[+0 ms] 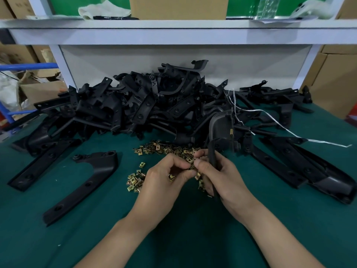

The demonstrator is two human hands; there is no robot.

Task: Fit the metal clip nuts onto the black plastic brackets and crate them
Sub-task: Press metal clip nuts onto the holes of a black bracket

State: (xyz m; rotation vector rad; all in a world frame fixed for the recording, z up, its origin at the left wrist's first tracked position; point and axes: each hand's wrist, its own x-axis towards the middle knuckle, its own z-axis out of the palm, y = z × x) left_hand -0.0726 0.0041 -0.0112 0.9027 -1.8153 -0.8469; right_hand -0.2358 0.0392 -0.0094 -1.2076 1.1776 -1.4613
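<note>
Two bare arms reach in over the green counter (193,235). The left hand (164,178) has a tight grip: its thumb and fingers are curled and pinch one gold clip nut (190,167). More gold shows under its palm, but I cannot tell how many pieces. The right hand (224,176) touches the left one. Its grip is closed round a black bracket (213,155), which it holds up on its thin edge. The gold clip nut sits right at the edge of this bracket, between the two thumbs.

Just beside the left hand lies a small bunch of loose clip nuts (135,181). A bigger bunch of clip nuts (166,148) lies just behind both hands. To the left, a long flat bracket (87,182) lies by itself on the counter. On the right lie more long brackets (309,171).

Further back is a big heap of black brackets (154,101), all mixed up. A thin white string (328,142) runs over its right side. Above the heap is a white shelf (173,33) with a brown cardboard box (177,7), a white cloth (102,9) and a clear bottle (266,7) on it.
</note>
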